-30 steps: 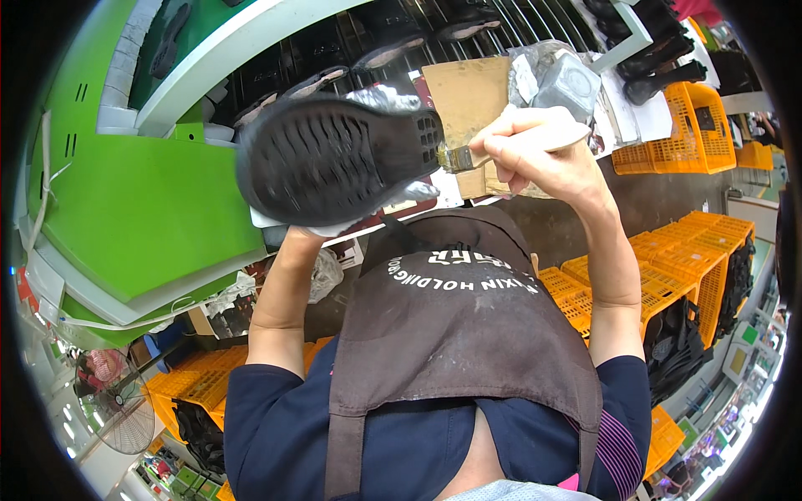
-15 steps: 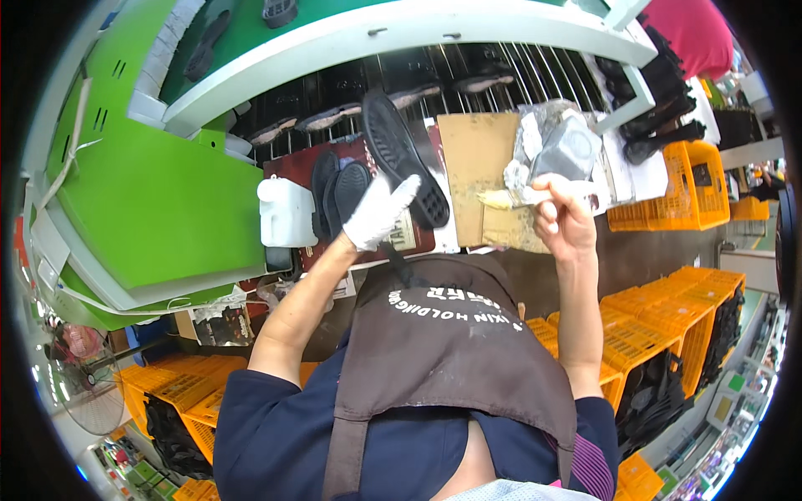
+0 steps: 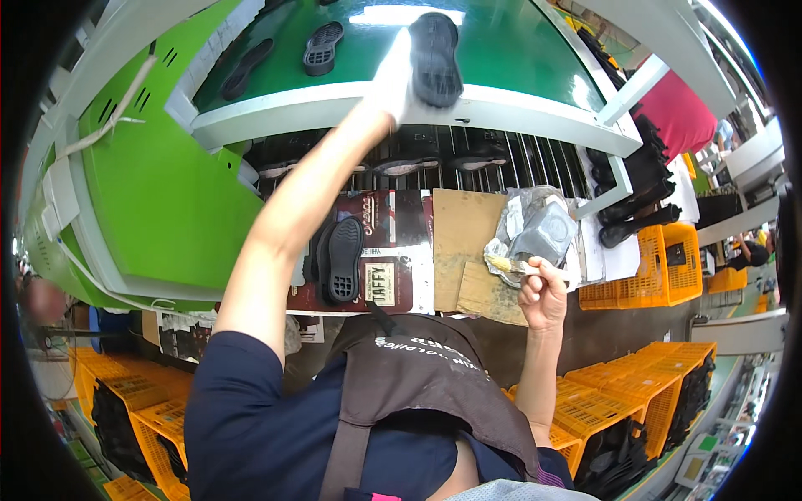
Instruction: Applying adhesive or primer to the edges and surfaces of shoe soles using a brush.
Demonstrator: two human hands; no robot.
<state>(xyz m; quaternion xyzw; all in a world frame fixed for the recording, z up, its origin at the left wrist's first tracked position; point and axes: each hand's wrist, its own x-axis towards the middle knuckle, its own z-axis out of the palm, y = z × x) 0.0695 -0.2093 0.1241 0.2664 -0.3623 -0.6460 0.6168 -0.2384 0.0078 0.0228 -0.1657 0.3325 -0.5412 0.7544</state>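
My left hand (image 3: pixel 393 77), in a white glove and smeared by motion, is stretched far forward with its fingers at the left edge of a black shoe sole (image 3: pixel 437 60). That sole is over the near edge of a green belt surface (image 3: pixel 518 54). Bare and closed, my right hand (image 3: pixel 545 292) pinches a brush (image 3: pixel 510 265) with pale yellow bristles. The brush tip is beside a grey tub (image 3: pixel 547 232) wrapped in clear plastic. More black soles (image 3: pixel 343 259) lie on the dark red printed board (image 3: pixel 401 225) in front of me.
Two black soles, one a heel-gridded one (image 3: pixel 323 48), lie farther left on the belt. Below its white frame (image 3: pixel 334 115), black shoes (image 3: pixel 407 154) stand on a roller rack. A green machine housing (image 3: pixel 159 184) is at left; orange crates (image 3: pixel 643 271) are at right and behind.
My left hand has carried the sole from above the board forward and up to the green belt. My right hand has lowered slightly, still with the brush. The view has tilted forward.
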